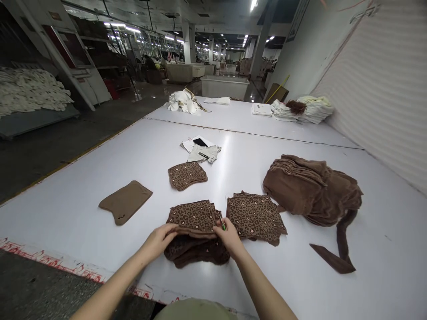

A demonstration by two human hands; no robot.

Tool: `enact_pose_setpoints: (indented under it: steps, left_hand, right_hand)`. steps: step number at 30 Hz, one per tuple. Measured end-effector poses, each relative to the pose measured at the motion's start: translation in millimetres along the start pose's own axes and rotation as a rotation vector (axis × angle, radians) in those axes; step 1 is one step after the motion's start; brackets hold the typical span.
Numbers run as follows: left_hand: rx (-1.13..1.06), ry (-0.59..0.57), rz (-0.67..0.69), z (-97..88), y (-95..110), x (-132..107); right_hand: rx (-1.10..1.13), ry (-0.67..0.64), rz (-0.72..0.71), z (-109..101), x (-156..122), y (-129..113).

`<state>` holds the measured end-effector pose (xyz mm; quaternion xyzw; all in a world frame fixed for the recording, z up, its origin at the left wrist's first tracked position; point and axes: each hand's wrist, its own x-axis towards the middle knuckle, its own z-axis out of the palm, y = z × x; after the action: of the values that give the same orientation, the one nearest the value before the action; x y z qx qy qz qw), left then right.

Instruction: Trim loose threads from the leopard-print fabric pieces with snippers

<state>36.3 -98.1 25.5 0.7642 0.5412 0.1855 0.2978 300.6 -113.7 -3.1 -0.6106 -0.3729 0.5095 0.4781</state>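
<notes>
A stack of brown leopard-print fabric pieces [195, 218] lies on the white table [100, 169] right in front of me. My left hand [159, 240] rests on the stack's left near corner, fingers curled onto the top piece. My right hand [227, 237] pinches the stack's right near edge and also holds a small green-tipped tool between its fingers. A second leopard-print stack [255, 216] sits just right of it. A single leopard-print piece [187, 174] lies farther back.
A plain brown piece [125, 201] lies at the left. A heap of plain brown fabric [312, 186] with a trailing strip [333, 260] sits at the right. Papers, a phone and a cloth [202, 150] lie mid-table. White fabric piles [302, 110] stand at the far end.
</notes>
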Motion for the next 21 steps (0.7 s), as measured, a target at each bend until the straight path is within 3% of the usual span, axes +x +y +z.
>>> enact_pose_setpoints:
  steps: [2,5,8,10,17,21]
  left_hand:
    - [-0.034,0.018,-0.020,-29.0,25,19]
    - [0.027,0.179,-0.031,-66.2,57,42]
    - [0.062,0.265,-0.003,-77.4,67,52]
    - [0.057,0.261,0.026,-64.9,61,51]
    - [0.029,0.322,-0.013,25.4,29,26]
    - [-0.064,0.404,0.003,44.6,36,21]
  right_hand:
    - [0.067,-0.042,-0.031,1,16,-34]
    - [0.167,-0.087,-0.081,3,35,-79]
    - [0.237,-0.109,-0.114,1,39,-100]
    - [0.260,-0.122,-0.097,-1,34,-98]
    - [0.297,-0.169,0.033,6,21,-82]
    - [0.315,-0.167,0.030,17,30,-102]
